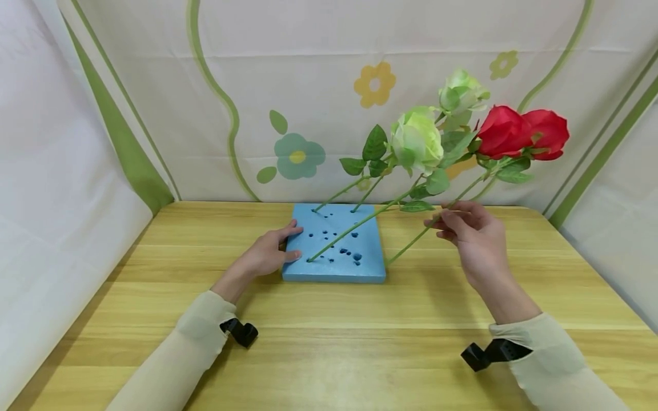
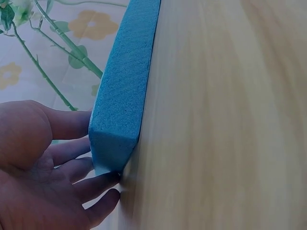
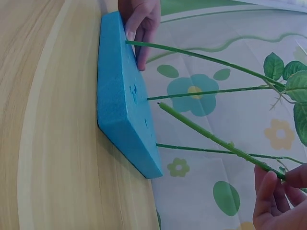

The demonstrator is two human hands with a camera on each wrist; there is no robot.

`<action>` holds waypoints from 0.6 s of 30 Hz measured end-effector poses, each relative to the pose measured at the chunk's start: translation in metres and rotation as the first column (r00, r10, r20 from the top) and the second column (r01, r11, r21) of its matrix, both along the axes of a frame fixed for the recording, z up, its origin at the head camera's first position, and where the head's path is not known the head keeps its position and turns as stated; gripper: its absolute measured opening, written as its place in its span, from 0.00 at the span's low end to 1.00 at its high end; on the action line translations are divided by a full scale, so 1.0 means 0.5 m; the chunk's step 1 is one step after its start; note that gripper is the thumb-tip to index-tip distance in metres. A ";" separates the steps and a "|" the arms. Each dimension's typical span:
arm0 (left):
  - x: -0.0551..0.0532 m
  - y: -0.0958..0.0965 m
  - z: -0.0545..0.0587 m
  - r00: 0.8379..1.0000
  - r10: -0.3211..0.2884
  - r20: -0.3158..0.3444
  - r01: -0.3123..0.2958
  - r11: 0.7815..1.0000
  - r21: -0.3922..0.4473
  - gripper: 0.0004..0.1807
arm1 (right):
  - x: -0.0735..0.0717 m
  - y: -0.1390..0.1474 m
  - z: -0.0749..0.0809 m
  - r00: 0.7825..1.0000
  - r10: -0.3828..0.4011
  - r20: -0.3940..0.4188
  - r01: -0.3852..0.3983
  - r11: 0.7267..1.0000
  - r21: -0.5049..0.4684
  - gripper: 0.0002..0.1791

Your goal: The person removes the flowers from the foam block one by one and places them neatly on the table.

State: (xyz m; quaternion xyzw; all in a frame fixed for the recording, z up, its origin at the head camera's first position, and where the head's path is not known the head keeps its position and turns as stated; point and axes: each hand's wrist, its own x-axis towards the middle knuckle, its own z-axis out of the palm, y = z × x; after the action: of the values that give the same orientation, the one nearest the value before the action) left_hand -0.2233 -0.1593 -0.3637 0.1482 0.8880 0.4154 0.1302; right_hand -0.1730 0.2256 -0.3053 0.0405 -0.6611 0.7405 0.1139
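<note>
A blue foam block point(image 1: 334, 269) full of holes lies on the table. Three stems stand slanted in it; a pale green rose point(image 1: 416, 140), another pale green rose point(image 1: 462, 94) and a red rose point(image 1: 502, 134) lean right above it. My left hand point(image 1: 268, 251) rests at the block's left edge, thumb on top; in the left wrist view the other fingers stretch along its side. Thumb and fingers of my right hand point(image 1: 478, 240) pinch the stem of a second red rose point(image 1: 550, 136). That rose's bare stem end point(image 3: 165, 107) points at the block's right side.
The wooden table point(image 1: 329, 354) runs back to a patterned cloth point(image 1: 329, 114) hanging behind the block. White cloth also hangs at the left and right sides. Blooms and leaves point(image 1: 454, 145) crowd together above my right hand.
</note>
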 end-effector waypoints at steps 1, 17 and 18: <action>0.000 0.000 0.000 1.000 0.000 0.000 0.000 1.000 -0.001 0.35 | 0.000 0.002 0.000 1.000 0.000 0.001 0.000 1.000 0.002 0.11; -0.001 0.001 0.001 1.000 -0.001 0.006 0.001 1.000 -0.014 0.35 | -0.009 0.032 -0.006 0.999 0.037 0.000 -0.037 0.999 -0.002 0.11; -0.001 0.002 0.002 1.000 -0.003 0.005 0.003 1.000 -0.017 0.35 | -0.009 0.034 -0.007 0.999 0.039 0.000 -0.039 0.999 -0.001 0.10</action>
State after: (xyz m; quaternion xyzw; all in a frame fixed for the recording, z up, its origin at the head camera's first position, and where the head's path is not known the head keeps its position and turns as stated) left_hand -0.2238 -0.1584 -0.3628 0.1473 0.8909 0.4081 0.1342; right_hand -0.1777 0.2428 -0.3088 0.0534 -0.6597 0.7430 0.0996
